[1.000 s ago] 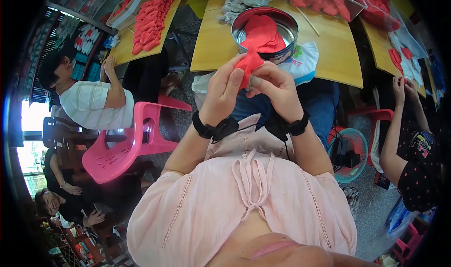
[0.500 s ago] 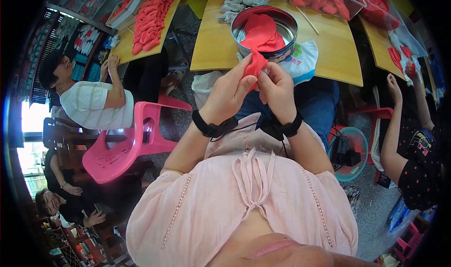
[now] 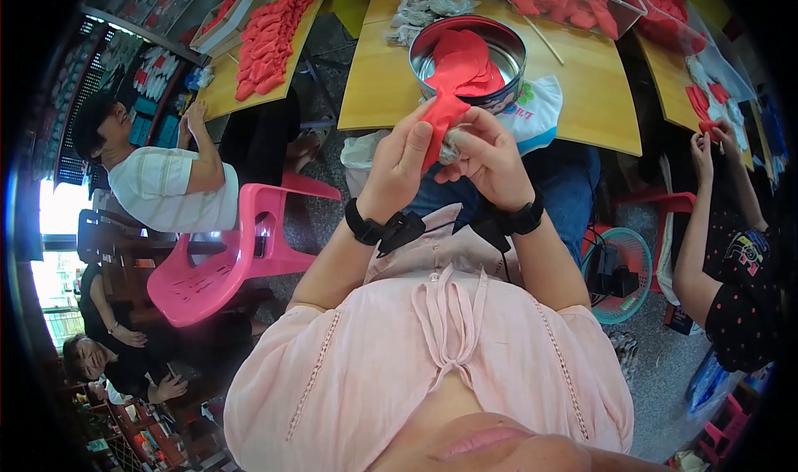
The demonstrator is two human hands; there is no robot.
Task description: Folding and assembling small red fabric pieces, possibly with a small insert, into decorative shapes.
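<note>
Both hands, left hand (image 3: 397,166) and right hand (image 3: 489,158), pinch a small red fabric piece (image 3: 439,120) in front of the table's near edge, below the metal tin (image 3: 507,50); looks light, soft, floppy, best gripped by fingertips at its edges.

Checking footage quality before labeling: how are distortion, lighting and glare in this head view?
Head view: strong fisheye, the wooden table edges bow and black rim vignettes; even daylight, a window blown out at left; soft glare inside the metal tin; both hands and red piece sharp.
</note>
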